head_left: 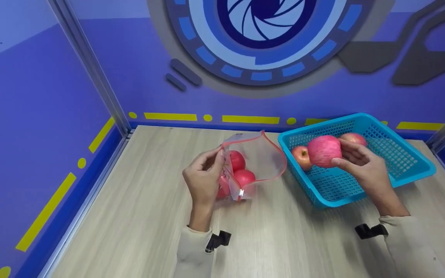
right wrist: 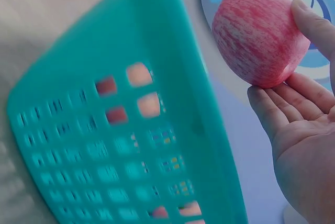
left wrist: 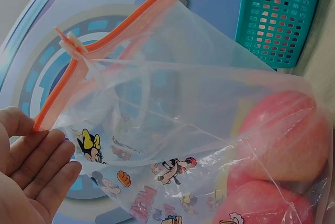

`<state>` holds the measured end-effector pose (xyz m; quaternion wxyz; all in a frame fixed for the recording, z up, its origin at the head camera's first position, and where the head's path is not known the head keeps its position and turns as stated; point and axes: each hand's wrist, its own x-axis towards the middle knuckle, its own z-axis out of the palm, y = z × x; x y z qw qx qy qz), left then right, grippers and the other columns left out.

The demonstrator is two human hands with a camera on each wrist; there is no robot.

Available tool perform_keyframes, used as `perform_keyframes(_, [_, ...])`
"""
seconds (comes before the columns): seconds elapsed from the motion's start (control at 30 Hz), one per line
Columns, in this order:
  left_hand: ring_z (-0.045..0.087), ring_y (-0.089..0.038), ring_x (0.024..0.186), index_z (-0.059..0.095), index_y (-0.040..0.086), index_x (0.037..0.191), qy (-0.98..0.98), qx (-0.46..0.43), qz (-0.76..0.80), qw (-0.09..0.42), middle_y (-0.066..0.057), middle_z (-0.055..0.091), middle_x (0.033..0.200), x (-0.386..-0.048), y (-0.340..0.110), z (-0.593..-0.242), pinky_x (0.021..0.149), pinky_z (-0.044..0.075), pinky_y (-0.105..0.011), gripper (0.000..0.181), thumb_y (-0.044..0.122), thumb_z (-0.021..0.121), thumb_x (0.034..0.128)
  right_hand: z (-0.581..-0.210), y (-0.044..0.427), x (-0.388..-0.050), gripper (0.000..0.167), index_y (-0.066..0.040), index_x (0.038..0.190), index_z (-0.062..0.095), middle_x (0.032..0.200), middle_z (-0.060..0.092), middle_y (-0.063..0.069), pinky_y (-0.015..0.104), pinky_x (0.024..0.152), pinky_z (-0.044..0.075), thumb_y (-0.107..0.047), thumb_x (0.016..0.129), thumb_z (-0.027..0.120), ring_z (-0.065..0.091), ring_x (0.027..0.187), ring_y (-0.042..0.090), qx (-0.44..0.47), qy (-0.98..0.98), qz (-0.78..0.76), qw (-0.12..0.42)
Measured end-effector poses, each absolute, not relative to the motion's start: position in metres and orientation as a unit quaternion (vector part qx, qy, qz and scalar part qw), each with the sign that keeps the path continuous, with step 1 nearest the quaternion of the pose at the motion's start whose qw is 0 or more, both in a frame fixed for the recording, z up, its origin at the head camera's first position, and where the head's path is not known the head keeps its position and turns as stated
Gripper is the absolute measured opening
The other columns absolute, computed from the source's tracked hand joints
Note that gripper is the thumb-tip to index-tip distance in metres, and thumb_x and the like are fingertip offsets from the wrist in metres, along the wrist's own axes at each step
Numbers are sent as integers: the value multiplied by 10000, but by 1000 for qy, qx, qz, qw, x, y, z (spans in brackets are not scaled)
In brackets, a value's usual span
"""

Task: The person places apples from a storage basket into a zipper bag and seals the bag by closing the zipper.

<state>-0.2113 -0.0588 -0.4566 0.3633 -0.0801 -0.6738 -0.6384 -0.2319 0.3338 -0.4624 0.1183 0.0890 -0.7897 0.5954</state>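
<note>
The left hand (head_left: 204, 175) pinches the red-orange rim of a clear zip bag (head_left: 265, 158), whose mouth gapes toward the right. Several red apples (head_left: 244, 177) lie inside the bag; cartoon prints cover its side in the left wrist view. Above the left part of the blue-green basket (head_left: 411, 179), the right hand (head_left: 369, 173) holds a pinkish-red apple (right wrist: 260, 35) between thumb and fingers. Two more apples sit in the basket, one (head_left: 302, 157) by its left wall and one (head_left: 354, 139) toward the back, partly hidden by the held apple and hand.
A light wooden table (head_left: 149, 216) carries the bag and basket. Behind it stands a blue printed wall (head_left: 137, 69), with a metal corner post (head_left: 91, 65) at the left. Each wrist wears a small black mount.
</note>
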Motion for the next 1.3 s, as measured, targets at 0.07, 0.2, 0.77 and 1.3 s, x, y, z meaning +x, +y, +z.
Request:
perform_keyframes(0.07, [766,-188,869,834,22,1076,-673,-81,-639,364,-30,806,1013,-211,-58,-457,820,638,-349,154,90,827,938,-462,329,-231,557,-18,1514,560,1390,667,-36,180,936,540,-64,994,755,652,1218,46,92,-780,608,112])
perform_keyframes(0.2, [767,-188,871,834,24,1076,-672,-82,-640,364,-31,806,1015,-212,-58,-457,821,638,-350,153,82,828,935,-459,315,-228,563,-24,1522,554,1415,659,7,204,940,549,-71,997,753,651,1234,83,99,-768,625,101])
perform_keyframes(0.77, [771,-189,874,831,20,1078,-673,-83,-638,364,-30,806,1016,-211,-57,-456,823,637,-350,151,82,823,940,-447,249,-218,561,-43,1518,564,1436,655,84,311,930,598,-18,988,745,658,1257,203,127,-726,670,91])
perform_keyframes(1.3, [754,-185,840,835,26,1073,-678,-74,-634,364,-24,804,998,-211,-60,-456,802,643,-350,146,96,818,946,-448,209,-218,629,-27,1529,541,1499,597,101,307,1056,518,53,946,764,590,1346,256,166,-715,669,119])
